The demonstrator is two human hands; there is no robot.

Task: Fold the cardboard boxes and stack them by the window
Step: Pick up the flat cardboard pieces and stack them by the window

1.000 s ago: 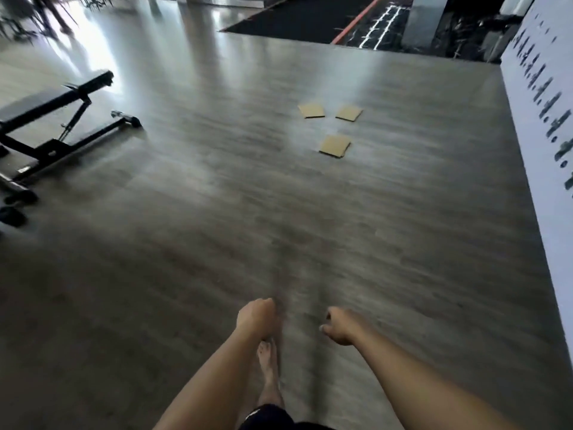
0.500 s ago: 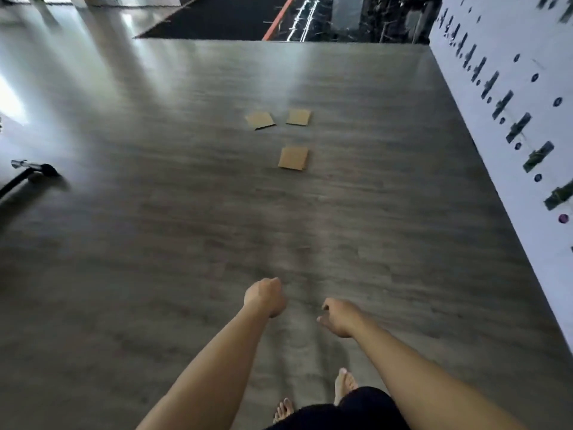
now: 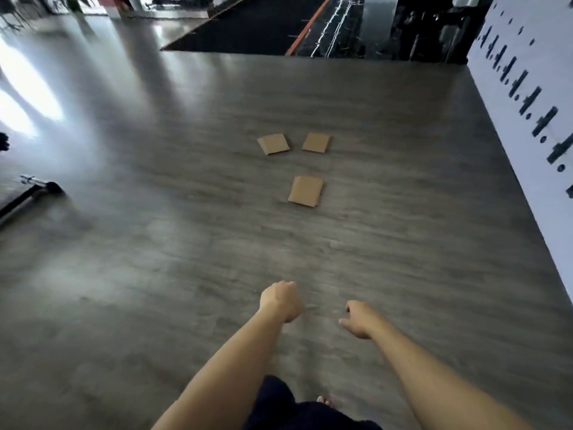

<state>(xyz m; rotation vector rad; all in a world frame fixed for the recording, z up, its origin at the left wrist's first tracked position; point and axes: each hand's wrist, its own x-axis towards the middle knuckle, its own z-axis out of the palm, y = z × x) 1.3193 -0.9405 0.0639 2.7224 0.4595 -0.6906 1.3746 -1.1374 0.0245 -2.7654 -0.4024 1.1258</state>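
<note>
Near: L hand (image 3: 280, 302) curled in a fist, holding nothing; R hand (image 3: 359, 318) fingers loosely bent, empty; both over bare wood floor (image 3: 124, 274), toes partly hidden by dark shorts. Mid-floor: 3 flat cardboard boxes, nearest (image 3: 306, 190), then far-left (image 3: 273, 144) and far-right (image 3: 316, 142), apart from each other. Bench leg (image 3: 31, 193) cut off at floor's left edge; wall markings (image 3: 527, 97) blurred, unreadable.

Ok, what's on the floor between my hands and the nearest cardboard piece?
Nothing: in the head view only bare grey floor lies between the left hand, the right hand and the nearest cardboard.
</note>
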